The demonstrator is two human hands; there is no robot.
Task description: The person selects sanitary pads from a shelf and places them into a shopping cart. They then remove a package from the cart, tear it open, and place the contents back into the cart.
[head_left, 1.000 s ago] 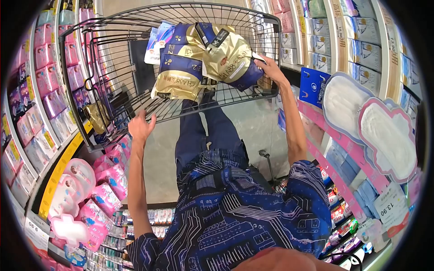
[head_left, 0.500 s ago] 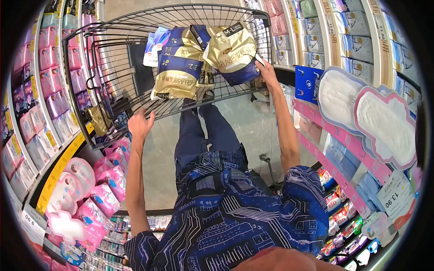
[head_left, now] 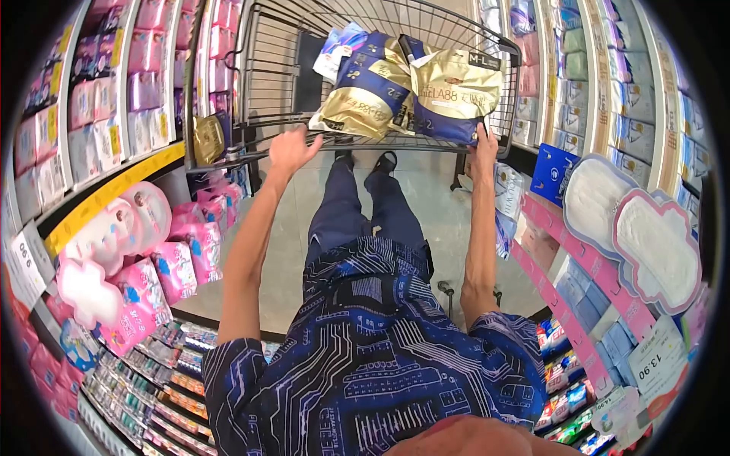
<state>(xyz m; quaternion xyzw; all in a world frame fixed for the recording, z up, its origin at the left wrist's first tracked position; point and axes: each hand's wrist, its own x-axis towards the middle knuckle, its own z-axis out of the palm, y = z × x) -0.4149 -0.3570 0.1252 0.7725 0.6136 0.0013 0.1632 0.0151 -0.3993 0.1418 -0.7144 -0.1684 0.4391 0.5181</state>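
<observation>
Shelves: pink packs point(head_left: 137, 296) are crowding the lower left; pad display point(head_left: 654, 243) is jutting in at right.
Cart point(head_left: 266, 91): sitting upper centre, carrying gold-and-blue packs point(head_left: 452, 87).
Left hand point(head_left: 293, 148): resting on the near rim, fingers loosely spread.
Right hand point(head_left: 484, 144): curling round the rim's right corner, touching a pack.

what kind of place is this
Most likely a supermarket aisle for hygiene goods: a grey wire shopping cart holds gold and navy plastic packs, shelves of pink packets line the left side, and a white price tag reads 13.90.
</observation>
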